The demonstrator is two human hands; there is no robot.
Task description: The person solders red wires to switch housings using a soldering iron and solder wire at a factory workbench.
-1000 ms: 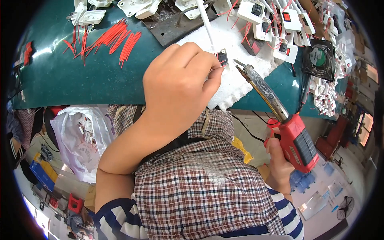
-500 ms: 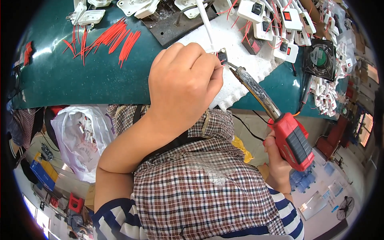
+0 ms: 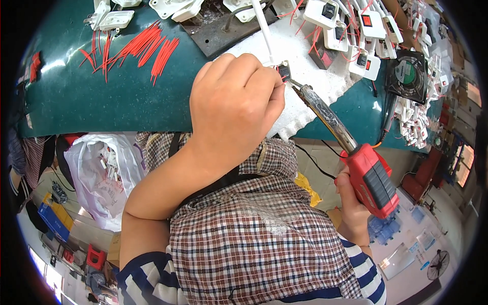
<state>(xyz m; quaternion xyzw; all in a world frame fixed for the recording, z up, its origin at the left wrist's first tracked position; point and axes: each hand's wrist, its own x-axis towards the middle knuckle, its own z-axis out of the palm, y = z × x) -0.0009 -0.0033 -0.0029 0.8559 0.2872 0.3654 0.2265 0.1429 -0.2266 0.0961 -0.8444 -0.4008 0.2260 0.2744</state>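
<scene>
My left hand (image 3: 236, 99) is closed in a pinch beside a small black rocker switch (image 3: 284, 71). A short red wire (image 3: 282, 78) shows between its fingertips and the switch; the fingers hide most of it. From the far side a white cable (image 3: 263, 33) runs down to the switch. My right hand (image 3: 351, 201) is wrapped around the red and black handle of a soldering iron (image 3: 333, 122). The iron's tip is at the switch's right side, touching or nearly so. Beneath them lies a white foam sheet (image 3: 310, 91).
Cut red wires (image 3: 165, 60) lie in bunches on the green table (image 3: 56, 101). Behind the foam is a dark metal plate (image 3: 211, 38). White housings with switches (image 3: 373, 25) crowd the far right, near a black fan (image 3: 406, 76). A white bag (image 3: 107, 188) hangs below the table's left edge.
The switch and the end of the white cable have shifted very slightly to the right. Both hands and the soldering iron stay almost in place.
</scene>
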